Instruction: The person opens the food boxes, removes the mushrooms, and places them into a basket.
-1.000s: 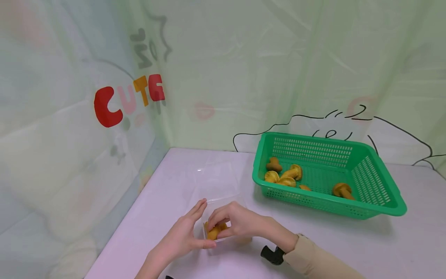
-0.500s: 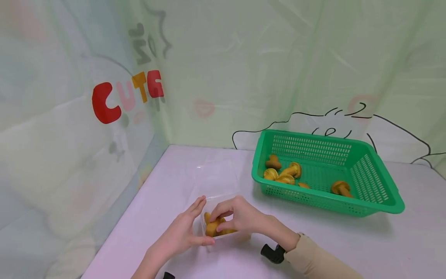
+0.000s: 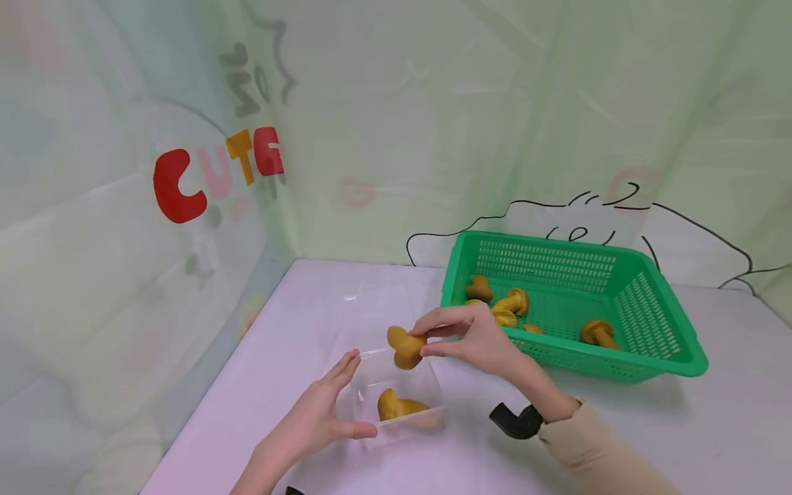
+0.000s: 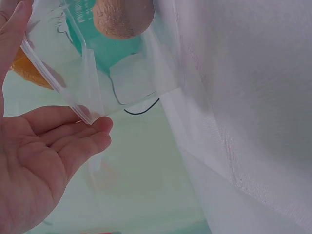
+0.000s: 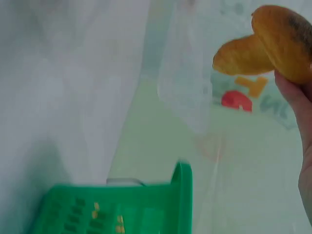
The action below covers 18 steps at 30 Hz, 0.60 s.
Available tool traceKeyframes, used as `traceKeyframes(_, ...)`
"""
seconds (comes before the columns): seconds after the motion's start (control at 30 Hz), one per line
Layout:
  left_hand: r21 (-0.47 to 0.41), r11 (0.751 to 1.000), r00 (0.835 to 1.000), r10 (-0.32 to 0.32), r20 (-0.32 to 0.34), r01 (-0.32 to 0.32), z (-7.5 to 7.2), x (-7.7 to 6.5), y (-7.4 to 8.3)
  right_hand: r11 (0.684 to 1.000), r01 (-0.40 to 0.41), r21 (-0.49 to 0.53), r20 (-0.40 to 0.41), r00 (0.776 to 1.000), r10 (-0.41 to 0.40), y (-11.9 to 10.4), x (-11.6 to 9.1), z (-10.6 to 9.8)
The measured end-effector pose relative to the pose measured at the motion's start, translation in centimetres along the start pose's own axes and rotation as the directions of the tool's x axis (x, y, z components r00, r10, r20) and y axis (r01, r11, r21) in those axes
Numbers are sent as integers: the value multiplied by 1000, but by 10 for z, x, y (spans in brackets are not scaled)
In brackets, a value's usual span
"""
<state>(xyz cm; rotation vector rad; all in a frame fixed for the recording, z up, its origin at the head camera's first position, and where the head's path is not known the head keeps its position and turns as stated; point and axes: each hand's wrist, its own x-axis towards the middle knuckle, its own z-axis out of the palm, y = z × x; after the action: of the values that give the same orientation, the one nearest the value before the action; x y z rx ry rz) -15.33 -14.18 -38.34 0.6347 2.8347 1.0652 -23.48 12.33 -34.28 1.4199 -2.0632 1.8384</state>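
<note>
My right hand pinches a brown mushroom by one end, above the far right part of a clear plastic box. In the right wrist view the held mushroom shows its smooth cap and stem. Another mushroom lies inside the box. My left hand spans the box's left side, fingers at the far corner and thumb at the near one. Fairly straight fingers touch the box's rim in the left wrist view, where a mushroom shows through the clear wall.
Behind and to the right stands a green perforated basket with several mushrooms in it. The box's clear lid seems to lie folded back on the white table. Printed curtains enclose the table's left and back.
My right hand has risen out of the box and moved right, lifting a mushroom with it. The left hand stays at the box's side.
</note>
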Motion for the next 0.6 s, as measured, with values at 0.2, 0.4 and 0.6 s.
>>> traceKeyframes(0.2,-2,1000,1000,4,-6,-4,-1,0,1,974,-13,-225,-259,965,-47,-10,-4,-35)
traceKeyframes(0.4,-4,1000,1000,-8,-3,8,-1,0,1,878,-108,-466,-403,909,-102,2,-16,-60)
traceKeyframes(0.6,-10,1000,1000,-11,4,11,0,-1,1,821,-229,-524,-423,906,-17,27,-32,-74)
